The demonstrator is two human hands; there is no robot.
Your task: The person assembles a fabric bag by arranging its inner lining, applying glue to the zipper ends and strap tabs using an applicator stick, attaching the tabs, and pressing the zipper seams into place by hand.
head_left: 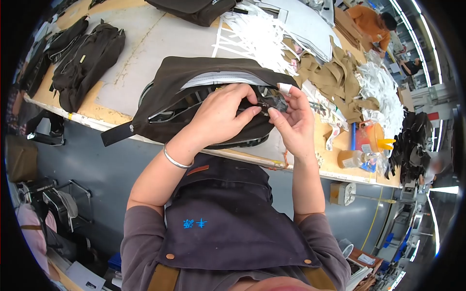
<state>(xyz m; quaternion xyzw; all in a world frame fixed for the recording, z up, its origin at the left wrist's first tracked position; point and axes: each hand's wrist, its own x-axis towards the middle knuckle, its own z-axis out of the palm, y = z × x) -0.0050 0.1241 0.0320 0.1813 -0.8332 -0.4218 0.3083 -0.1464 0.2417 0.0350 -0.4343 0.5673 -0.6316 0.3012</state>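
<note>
Plainly, the dark bag is lying along the near edge of the worktop, its long axis running left to right and slanting a little, so that the right end is sitting farther off. Its zipped mouth is gaping upward along that axis, a pale panel showing at the far side and a short strap sticking out at the near left. The left hand is crossing the middle of the mouth from the near side, thumb and forefinger pointing right with a narrow gap. The right hand is facing it from the right end and is the nearer to that end, fingers curling, thumb pointing left. Their fingertips are almost meeting right of centre; whether either is pinching something small there, I cannot tell
</note>
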